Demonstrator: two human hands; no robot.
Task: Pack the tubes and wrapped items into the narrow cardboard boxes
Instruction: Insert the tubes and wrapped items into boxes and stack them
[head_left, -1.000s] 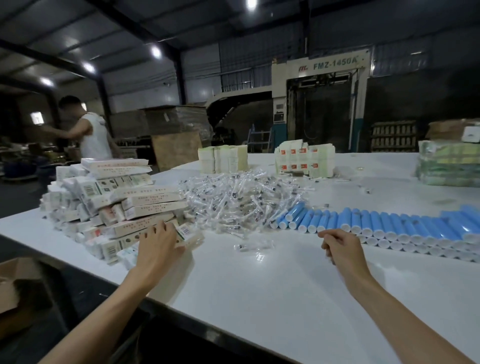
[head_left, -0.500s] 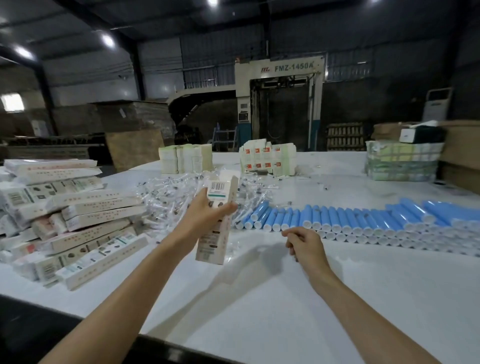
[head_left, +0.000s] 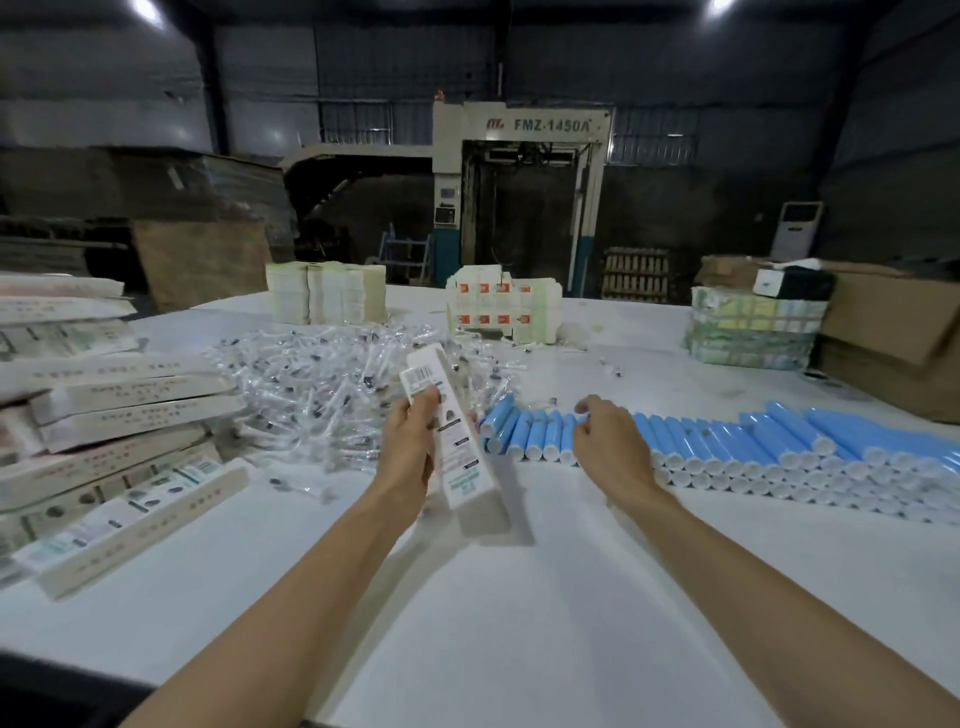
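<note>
Box (head_left: 470, 467) held ready for loading.
My left hand (head_left: 410, 447) grips it beside the tube row (head_left: 727, 441); right hand (head_left: 608, 441) reaches the row, grip unclear.

blue tubes (head_left: 727, 441), white printed box (head_left: 457, 447)

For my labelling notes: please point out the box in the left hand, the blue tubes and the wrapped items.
box (head_left: 464, 465): head view, printed front face.
blue tubes (head_left: 727, 439): head view, middle of row.
wrapped items (head_left: 322, 384): head view, centre of pile.
</note>
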